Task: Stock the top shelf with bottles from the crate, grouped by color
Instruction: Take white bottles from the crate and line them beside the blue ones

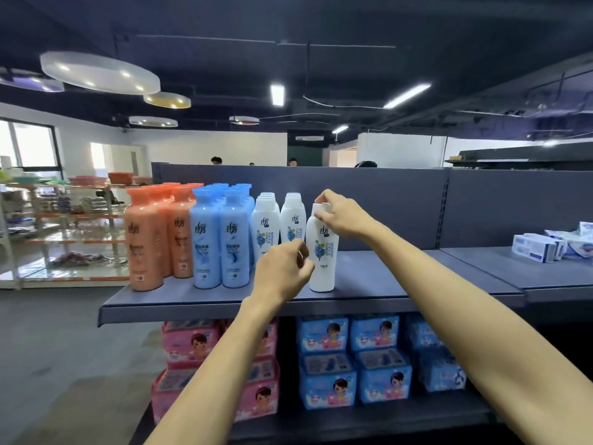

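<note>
Masking cap, flank of white bottle (322, 252): hands (282, 268) (345, 216)

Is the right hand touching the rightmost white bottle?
Touching. In the head view the right hand pinches the cap of the rightmost white bottle between thumb and fingers.

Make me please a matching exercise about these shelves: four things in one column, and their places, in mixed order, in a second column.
Things
1. orange bottles
2. blue bottles
3. pink packs
4. right hand

Places
A. on the lower shelf
B. at the left end of the top shelf
C. on the cap of a white bottle
D. just right of the orange bottles

Pairs: 1-B, 2-D, 3-A, 4-C
</note>
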{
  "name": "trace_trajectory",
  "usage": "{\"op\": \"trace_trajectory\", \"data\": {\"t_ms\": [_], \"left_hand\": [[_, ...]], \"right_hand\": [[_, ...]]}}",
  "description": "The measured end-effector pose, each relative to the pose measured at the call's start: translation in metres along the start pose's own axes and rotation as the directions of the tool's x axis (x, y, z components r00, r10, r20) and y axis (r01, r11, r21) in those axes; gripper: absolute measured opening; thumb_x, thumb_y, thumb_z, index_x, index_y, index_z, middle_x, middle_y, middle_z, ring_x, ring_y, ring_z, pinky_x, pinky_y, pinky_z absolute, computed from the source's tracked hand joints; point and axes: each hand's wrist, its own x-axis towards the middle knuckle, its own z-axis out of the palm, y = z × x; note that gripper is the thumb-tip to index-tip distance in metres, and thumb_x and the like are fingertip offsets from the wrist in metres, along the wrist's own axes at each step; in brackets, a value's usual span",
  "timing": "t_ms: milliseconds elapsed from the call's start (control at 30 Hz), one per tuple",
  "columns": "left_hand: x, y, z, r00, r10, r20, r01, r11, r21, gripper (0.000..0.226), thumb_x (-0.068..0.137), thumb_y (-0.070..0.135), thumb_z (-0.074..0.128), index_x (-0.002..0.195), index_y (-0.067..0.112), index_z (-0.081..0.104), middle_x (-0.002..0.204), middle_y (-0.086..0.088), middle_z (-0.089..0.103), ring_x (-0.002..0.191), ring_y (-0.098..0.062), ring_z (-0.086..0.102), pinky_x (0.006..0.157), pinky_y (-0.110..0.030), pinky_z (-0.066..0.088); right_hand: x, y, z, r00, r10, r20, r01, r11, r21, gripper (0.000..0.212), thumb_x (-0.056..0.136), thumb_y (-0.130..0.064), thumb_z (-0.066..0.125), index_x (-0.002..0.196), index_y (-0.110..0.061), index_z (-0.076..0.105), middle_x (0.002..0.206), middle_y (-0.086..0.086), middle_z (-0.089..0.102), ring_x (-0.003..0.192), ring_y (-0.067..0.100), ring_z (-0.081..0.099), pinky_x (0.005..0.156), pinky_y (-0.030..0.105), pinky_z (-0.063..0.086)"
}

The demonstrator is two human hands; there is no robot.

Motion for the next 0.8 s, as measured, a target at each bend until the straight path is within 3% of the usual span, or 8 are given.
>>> {"op": "trace_trajectory", "data": {"t_ms": [100,200,400,667,800], "left_hand": [[-0.001,-0.004,0.004,1.000,0.012,0.010,-0.012,1.000,0.000,0.009,0.084,0.031,0.057,0.088,0.024,0.061,0.077,0.008,0.067,0.074,-0.017,0.061,0.060,-0.027,0.042],[-0.001,-0.009,0.006,1.000,0.024,0.015,-0.024,1.000,0.000,0.010,0.085,0.031,0.058,0.087,0.022,0.061,0.076,0.008,0.066,0.072,-0.017,0.060,0.059,-0.027,0.040],[0.003,-0.012,0.007,0.999,0.034,0.015,-0.034,0.999,-0.007,0.008,0.084,0.031,0.059,0.085,0.023,0.062,0.074,0.008,0.065,0.072,-0.016,0.060,0.063,-0.029,0.048],[0.007,-0.023,0.006,1.000,-0.002,0.018,0.001,0.999,0.036,0.008,0.082,0.030,0.057,0.082,0.023,0.060,0.073,0.008,0.063,0.072,-0.018,0.059,0.061,-0.029,0.046],[0.011,-0.028,0.003,0.999,-0.012,0.032,0.010,0.997,0.071,0.010,0.083,0.030,0.056,0.083,0.022,0.060,0.076,0.007,0.065,0.075,-0.021,0.060,0.064,-0.031,0.048]], "right_hand": [[-0.015,0.003,0.014,0.998,0.045,-0.048,-0.042,0.997,0.065,0.053,0.096,-0.031,0.054,0.145,-0.027,0.034,0.132,0.007,0.058,0.102,0.023,0.056,0.081,0.034,0.048],[-0.040,0.011,0.036,0.973,0.184,-0.140,-0.154,0.968,0.199,0.074,0.085,-0.034,0.062,0.148,-0.024,0.024,0.117,0.005,0.060,0.096,0.023,0.057,0.076,0.034,0.050],[-0.072,0.027,0.079,0.940,0.327,-0.097,-0.300,0.929,0.219,0.058,0.073,-0.040,0.079,0.113,-0.014,0.045,0.113,0.005,0.063,0.104,0.025,0.061,0.088,0.043,0.054],[-0.068,0.028,0.094,0.925,0.358,-0.125,-0.330,0.923,0.199,0.056,0.071,-0.038,0.082,0.109,-0.009,0.054,0.110,0.008,0.064,0.101,0.026,0.062,0.085,0.043,0.055],[-0.057,0.025,0.101,0.932,0.343,-0.114,-0.318,0.928,0.192,0.057,0.072,-0.037,0.083,0.111,-0.007,0.053,0.112,0.009,0.064,0.102,0.025,0.061,0.079,0.035,0.053]]}}
